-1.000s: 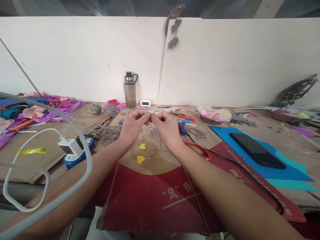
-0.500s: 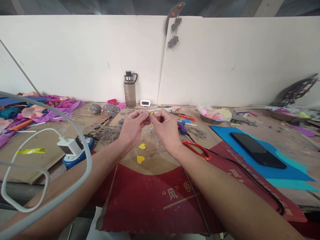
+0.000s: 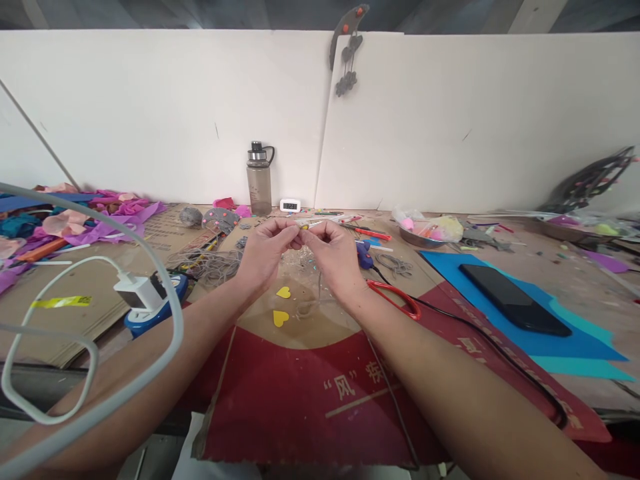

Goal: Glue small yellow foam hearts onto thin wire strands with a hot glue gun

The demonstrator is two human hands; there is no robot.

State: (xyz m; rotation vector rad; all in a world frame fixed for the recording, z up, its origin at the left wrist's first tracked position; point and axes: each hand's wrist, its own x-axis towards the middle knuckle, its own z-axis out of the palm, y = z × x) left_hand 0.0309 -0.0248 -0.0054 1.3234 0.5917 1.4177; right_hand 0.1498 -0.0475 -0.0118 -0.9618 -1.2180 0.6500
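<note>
A yellow piece (image 3: 303,227) is held at the centre of the frame, pinched narrowly between the fingertips of the left hand (image 3: 267,252) and the right hand (image 3: 334,259). Below, two hearts (image 3: 281,319) are laid on cardboard (image 3: 280,400). Yarn (image 3: 217,268) is heaped left of centre; a bottle (image 3: 259,187) is stood upright at upper centre; a phone (image 3: 515,299) is placed on blue sheets (image 3: 590,348) at right.

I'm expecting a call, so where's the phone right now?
In the head view, the black phone lies on the right, on top of the blue sheet, well to the right of your right hand.
</note>
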